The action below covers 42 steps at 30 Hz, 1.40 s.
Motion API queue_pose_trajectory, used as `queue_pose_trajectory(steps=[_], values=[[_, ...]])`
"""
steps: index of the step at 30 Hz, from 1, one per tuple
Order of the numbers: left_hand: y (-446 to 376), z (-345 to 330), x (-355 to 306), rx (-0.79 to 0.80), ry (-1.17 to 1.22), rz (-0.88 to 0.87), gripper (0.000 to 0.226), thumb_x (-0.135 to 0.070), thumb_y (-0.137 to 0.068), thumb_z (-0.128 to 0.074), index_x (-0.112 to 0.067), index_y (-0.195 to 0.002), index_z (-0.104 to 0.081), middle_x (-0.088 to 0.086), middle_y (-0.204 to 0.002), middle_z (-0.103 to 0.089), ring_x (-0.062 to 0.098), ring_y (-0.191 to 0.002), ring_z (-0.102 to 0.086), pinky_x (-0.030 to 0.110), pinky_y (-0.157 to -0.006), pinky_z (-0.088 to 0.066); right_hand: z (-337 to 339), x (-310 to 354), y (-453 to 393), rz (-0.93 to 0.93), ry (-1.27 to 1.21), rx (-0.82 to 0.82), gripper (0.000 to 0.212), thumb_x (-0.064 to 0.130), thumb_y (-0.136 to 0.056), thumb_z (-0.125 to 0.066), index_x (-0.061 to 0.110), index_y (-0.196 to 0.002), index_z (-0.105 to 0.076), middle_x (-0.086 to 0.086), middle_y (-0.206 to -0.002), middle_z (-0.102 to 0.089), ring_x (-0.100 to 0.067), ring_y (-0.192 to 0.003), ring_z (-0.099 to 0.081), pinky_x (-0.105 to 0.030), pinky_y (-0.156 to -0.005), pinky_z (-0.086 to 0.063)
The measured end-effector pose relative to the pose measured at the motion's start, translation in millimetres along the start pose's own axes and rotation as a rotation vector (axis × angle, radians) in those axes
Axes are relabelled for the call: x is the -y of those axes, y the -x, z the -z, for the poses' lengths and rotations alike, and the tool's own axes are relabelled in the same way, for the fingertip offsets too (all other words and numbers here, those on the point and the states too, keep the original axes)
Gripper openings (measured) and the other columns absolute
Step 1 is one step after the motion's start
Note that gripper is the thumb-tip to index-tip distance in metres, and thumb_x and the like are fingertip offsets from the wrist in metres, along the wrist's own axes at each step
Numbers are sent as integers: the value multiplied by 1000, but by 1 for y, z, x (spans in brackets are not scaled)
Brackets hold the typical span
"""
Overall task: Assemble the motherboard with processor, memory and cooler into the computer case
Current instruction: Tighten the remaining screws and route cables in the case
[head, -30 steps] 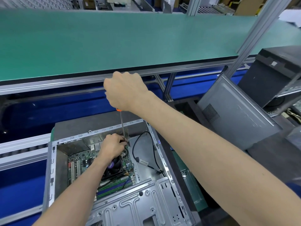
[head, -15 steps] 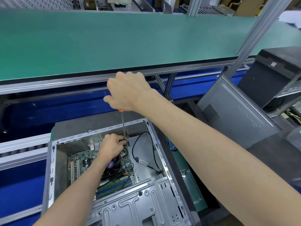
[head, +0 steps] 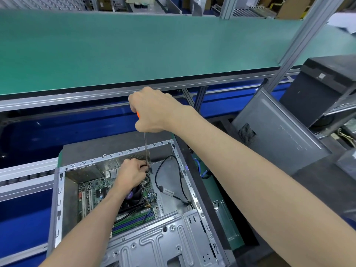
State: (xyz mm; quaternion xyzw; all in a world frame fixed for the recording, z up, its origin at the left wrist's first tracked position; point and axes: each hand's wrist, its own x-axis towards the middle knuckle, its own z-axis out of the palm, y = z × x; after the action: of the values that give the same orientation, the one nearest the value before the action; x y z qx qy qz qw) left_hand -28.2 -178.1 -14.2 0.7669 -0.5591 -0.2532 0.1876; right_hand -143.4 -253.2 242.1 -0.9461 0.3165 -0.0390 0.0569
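Below green bench, computer case [head: 57, 191] holds motherboard [head: 92, 191], cooler [head: 134, 199].

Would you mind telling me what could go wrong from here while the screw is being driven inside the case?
1. The long screwdriver, gripped high by the right hand, could slip off and gouge the motherboard.
2. The left hand pinches the shaft near the tip, so a slip might jab its fingers.
3. The loose black cable lies close by and could snag.
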Motion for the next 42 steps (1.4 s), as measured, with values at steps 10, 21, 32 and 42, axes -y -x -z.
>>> queue_pose_trajectory(steps=[10, 21, 32, 42], values=[[2, 4, -4, -6, -15, -19, 16, -15, -91, -63, -17, -93, -79, -15, -45, -47, 6, -44, -41, 22, -48, -34, 0, -4, 2, -33, -57, 17, 23, 17, -75, -56, 12, -98, -55, -1, -88, -52, -22, -74, -50, -28, -53, -27], [0, 1, -2, -21, 140, 15, 13, -22, -90, -72, -13, -93, -81, -6, -55, -68, 3, -38, -47, 18, -52, -42, 0, -8, 3, -25, 26, -27, 17, 21, -77, -57, 13, -91, -50, 0, -82, -45, -25, -72, -47, -28, -53, -23], [-2, -1, 0, -3, 68, -5, 13, -19, -92, -69, -15, -95, -81, 0, -83, -77, -3, -42, -46, 14, -53, -36, -1, -1, -1, 8, 2, -21, 22, 20, -76, -57, 14, -97, -51, 2, -84, -48, -21, -68, -46, -27, -52, -21], [-2, -1, 1, -10, 72, 1, 14, -20, -91, -68, -17, -89, -81, 1, -69, -73, 3, -44, -47, 16, -50, -38, -7, 0, 3, -13, 24, -93, 21, 25, -79, -59, 14, -94, -49, 1, -82, -46, -26, -77, -49, -29, -55, -23]])
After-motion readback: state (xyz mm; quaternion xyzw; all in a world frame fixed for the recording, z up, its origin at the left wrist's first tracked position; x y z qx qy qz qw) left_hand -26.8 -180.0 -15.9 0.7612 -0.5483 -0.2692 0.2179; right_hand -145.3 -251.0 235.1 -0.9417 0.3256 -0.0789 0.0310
